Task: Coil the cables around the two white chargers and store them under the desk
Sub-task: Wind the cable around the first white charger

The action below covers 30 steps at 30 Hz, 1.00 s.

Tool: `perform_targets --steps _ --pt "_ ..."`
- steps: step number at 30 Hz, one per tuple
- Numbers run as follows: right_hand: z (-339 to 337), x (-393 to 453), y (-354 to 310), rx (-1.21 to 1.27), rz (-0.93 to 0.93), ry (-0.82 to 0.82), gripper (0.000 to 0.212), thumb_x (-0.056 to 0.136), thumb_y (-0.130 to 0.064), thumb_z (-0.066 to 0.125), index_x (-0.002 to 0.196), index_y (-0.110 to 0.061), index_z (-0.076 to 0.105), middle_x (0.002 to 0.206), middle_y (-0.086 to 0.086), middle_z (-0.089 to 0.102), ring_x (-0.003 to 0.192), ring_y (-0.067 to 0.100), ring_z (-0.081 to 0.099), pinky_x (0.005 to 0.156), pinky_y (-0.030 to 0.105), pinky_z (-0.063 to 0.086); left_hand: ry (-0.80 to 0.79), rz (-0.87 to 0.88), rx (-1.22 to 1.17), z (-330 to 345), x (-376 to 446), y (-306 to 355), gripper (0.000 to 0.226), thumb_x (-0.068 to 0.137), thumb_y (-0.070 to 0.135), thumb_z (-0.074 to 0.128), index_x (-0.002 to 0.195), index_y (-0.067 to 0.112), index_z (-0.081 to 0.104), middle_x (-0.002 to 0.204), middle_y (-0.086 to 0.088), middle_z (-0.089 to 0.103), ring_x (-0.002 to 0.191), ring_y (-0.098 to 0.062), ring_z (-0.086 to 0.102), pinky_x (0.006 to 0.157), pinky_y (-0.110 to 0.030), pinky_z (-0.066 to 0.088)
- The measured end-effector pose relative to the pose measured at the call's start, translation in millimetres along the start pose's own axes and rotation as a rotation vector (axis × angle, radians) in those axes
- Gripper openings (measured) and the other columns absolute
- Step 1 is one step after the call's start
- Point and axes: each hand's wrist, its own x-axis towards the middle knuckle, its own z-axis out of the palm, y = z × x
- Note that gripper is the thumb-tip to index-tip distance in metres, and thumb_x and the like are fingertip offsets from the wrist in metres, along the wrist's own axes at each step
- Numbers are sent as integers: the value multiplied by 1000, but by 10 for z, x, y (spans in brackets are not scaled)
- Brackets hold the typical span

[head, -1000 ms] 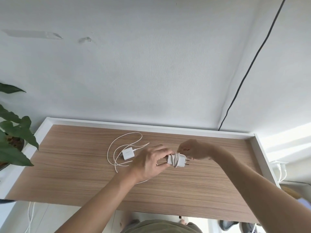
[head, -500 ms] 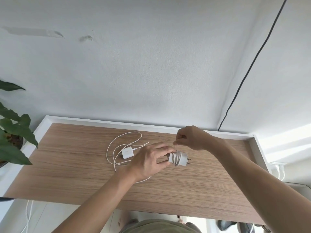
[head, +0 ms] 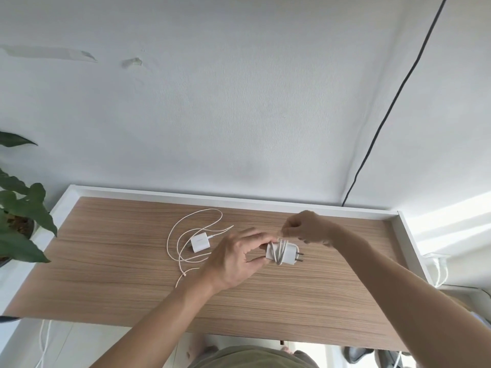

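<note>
View from the head camera, looking down on a wooden desk (head: 111,264) with a white raised rim, set against a white wall (head: 212,102). The left hand (head: 233,258) grips a white charger (head: 288,253) by its left end, thumb below and fingers above, holding it just over the desk with its two metal prongs pointing right. Several turns of white cable (head: 281,252) already lie wound around the body of this charger. The right hand (head: 308,227) is closed, fingertips pinched on the cable's free end directly above the charger, touching the coil's upper edge. A second white charger (head: 198,242) rests flat on the desk to the left of the left hand, apart from it; its loose cable (head: 172,235) lies uncoiled in broad loops around and behind it, with the end trailing toward the near edge of the desk. A leafy potted plant (head: 18,221) stands beyond the desk's left side. A thin black cord (head: 393,102) runs diagonally down the wall to the desk's rear rim.
</note>
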Motion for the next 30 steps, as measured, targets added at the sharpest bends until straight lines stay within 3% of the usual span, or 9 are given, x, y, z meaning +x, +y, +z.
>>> perform_targets --steps 3,8,15,21,26,30 --pt "-152 -72 -172 -188 -93 59 31 83 -41 81 72 -15 68 58 -9 47 52 6 37 50 19 30 -65 -19 11 -1 9 -44 39 84 20 79 122 22 70 115 8 71 101 -5 66 94 -19 51" --pt "-178 -157 -404 -345 -116 109 37 78 -49 82 74 -16 67 60 -7 54 54 9 44 54 23 36 -182 -41 44 -31 117 -157 40 89 29 76 128 22 68 122 12 68 105 -6 67 95 -33 55" --pt "-86 -298 -487 -403 -118 134 26 87 -44 76 77 -22 67 61 -10 53 53 6 44 51 21 32 -217 -113 73 23 107 -280 47 88 39 76 130 19 68 122 8 69 105 -9 67 96 -34 54" --pt "40 -416 -478 -373 -94 174 21 92 -41 69 86 -21 71 80 -11 66 75 10 59 69 30 48 -171 -150 62 83 89 -318 47 83 35 83 125 17 72 113 7 71 95 -7 65 89 -21 51" --pt "70 -547 -492 -341 -114 191 22 93 -40 67 88 -18 70 78 -11 65 69 4 56 60 23 43 -84 -174 28 76 107 -319 36 82 31 83 115 19 74 102 10 72 84 -4 63 77 -27 55" --pt "67 -623 -486 -311 -154 155 11 95 -26 62 92 -21 71 81 -14 66 68 -3 57 58 11 43 -67 -229 -17 73 84 -347 41 82 40 77 118 20 74 100 10 71 85 -5 67 77 -30 57"
